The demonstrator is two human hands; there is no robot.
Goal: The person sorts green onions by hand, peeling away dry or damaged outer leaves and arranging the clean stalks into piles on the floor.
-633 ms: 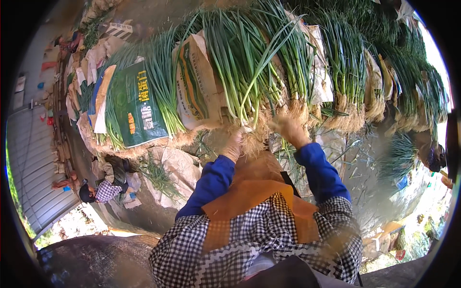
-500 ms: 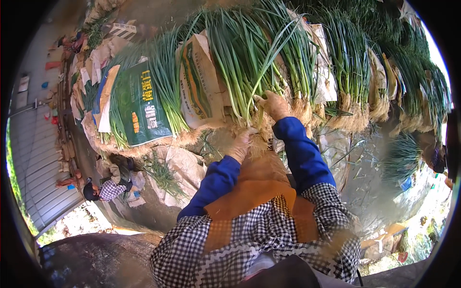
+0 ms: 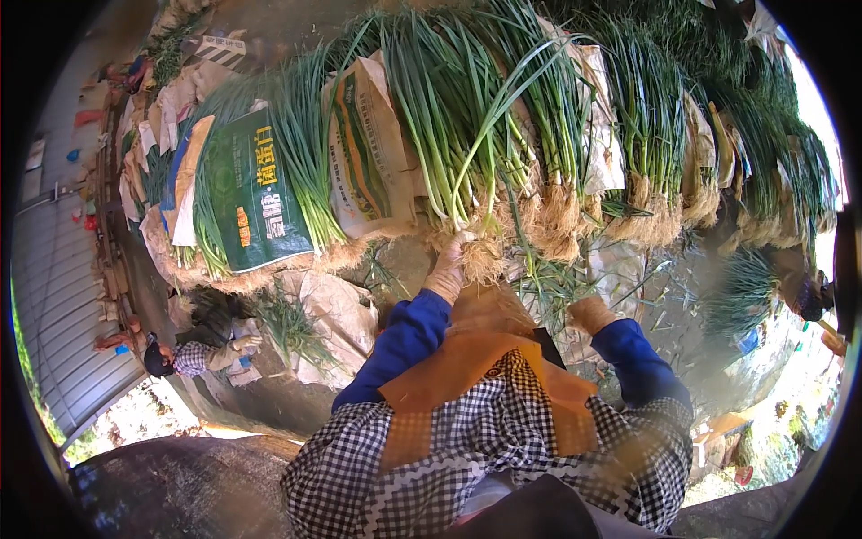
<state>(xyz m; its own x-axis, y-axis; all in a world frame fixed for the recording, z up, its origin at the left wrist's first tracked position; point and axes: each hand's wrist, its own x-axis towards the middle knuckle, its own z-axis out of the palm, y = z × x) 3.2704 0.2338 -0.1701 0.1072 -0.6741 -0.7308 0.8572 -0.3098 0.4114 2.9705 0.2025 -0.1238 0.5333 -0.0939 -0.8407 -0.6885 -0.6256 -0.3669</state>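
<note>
My left hand is closed round the lower stalks of a bunch of green onions, just beside their pale roots. Their long green leaves point away from me. Apart from the bunch, to the right, my right hand is over the littered ground; its fingers are too blurred to tell whether they are open or closed. Between the bunch and this hand, a thin loose green leaf hangs or falls above scattered trimmings.
More green onion bundles stand in a row to the right, with sacks between them. A green printed sack and a tan sack lie among bundles at left. Another person works at the far left. A pale sheet lies on the ground.
My right hand has left the onion stalks and swung down to the right. A loose leaf now shows beside the bunch. The left hand keeps its grip near the roots.
</note>
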